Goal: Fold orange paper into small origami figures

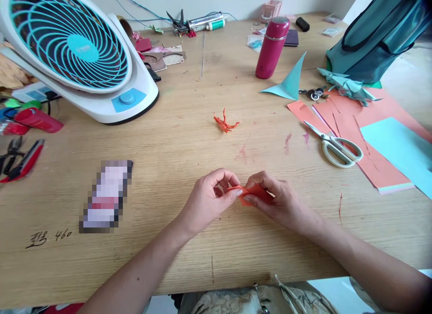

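Between my two hands, just above the wooden table, is a small folded piece of orange paper [248,201]. My left hand [216,192] pinches its left end between thumb and fingers. On the other side, my right hand [275,197] grips the paper with thumb and forefinger, covering part of it. Further away on the table lies a small orange folded paper figure [225,122] with thin pointed limbs. To the right are white-handled scissors [337,147], partly over orange paper sheets [384,163].
A white and blue fan [87,57] stands at the back left, a blurred-out phone [106,194] nearer. Behind are a magenta flask [272,48] and a folded teal paper [286,83]. A teal bag [367,43] and a teal paper figure [351,86] occupy the far right.
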{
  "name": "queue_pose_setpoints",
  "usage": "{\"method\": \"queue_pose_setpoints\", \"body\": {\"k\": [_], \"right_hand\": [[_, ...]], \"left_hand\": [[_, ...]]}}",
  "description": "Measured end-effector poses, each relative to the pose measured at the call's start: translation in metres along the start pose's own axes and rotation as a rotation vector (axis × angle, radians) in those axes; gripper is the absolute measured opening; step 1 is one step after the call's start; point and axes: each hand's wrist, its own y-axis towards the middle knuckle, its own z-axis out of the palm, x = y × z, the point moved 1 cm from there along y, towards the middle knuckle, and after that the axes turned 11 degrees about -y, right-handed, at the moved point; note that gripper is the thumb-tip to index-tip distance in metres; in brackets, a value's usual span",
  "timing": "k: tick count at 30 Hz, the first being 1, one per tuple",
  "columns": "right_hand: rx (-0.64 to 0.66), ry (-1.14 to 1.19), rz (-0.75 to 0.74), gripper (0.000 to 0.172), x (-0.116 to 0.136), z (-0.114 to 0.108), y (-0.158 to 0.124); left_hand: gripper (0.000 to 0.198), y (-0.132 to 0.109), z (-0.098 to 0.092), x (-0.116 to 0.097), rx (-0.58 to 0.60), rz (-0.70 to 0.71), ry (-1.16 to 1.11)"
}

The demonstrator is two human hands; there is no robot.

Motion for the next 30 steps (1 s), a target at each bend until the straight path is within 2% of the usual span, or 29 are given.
{"method": "queue_pose_setpoints", "body": {"k": [12, 16, 20, 23, 27, 30], "right_hand": [[0.011, 0.015, 0.011, 0.004, -0.006, 0.006, 0.002], [0.017, 0.077, 0.108, 0.008, -0.005, 0.011, 0.002], [0.038, 0.251, 0.239, 0.019, -0.002, 0.014, 0.003], [0.018, 0.356, 0.291, 0.025, 0.001, 0.014, 0.005], [-0.015, 0.457, 0.333, 0.030, 0.002, 0.014, 0.006], [-0.029, 0.520, 0.351, 0.032, 0.001, 0.014, 0.005]], "left_hand": [[0.009, 0.002, -0.002, 0.005, 0.032, 0.106, 0.117], [0.011, 0.002, 0.000, 0.008, 0.013, 0.094, 0.113], [0.007, -0.001, 0.003, 0.009, -0.001, 0.119, 0.131], [0.009, -0.003, 0.004, 0.007, -0.054, 0.252, 0.215], [0.014, -0.004, 0.005, 0.004, -0.020, 0.490, 0.361], [0.014, -0.004, 0.004, 0.003, -0.025, 0.551, 0.416]]}}
